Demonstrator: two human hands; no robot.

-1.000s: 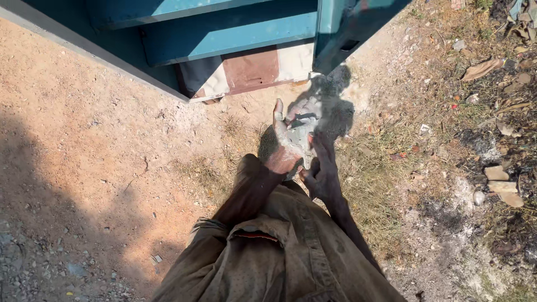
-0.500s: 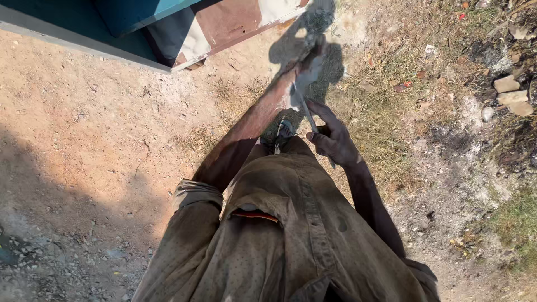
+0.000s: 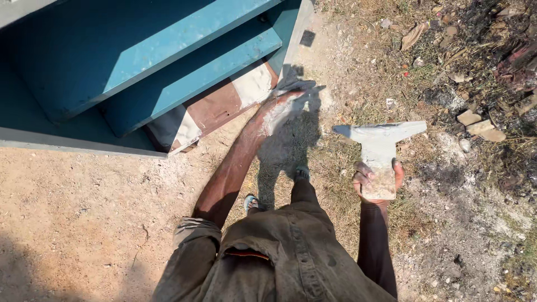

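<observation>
Head view shows the right hand (image 3: 376,178) gripping 1 pale T-shaped trowel (image 3: 379,146) over the dry grass (image 3: 341,184), while the plaster-dusted left hand (image 3: 279,109), fingers spread flat, presses toward the blue steps (image 3: 184,61), seemingly smoothing; next likely needs trowel work.

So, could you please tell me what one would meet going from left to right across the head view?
Teal metal structure → rust-and-white panel beneath it → left hand, dusted white, reaching forward → right hand gripping a T-shaped grey tool → scattered stones and burnt debris.
</observation>
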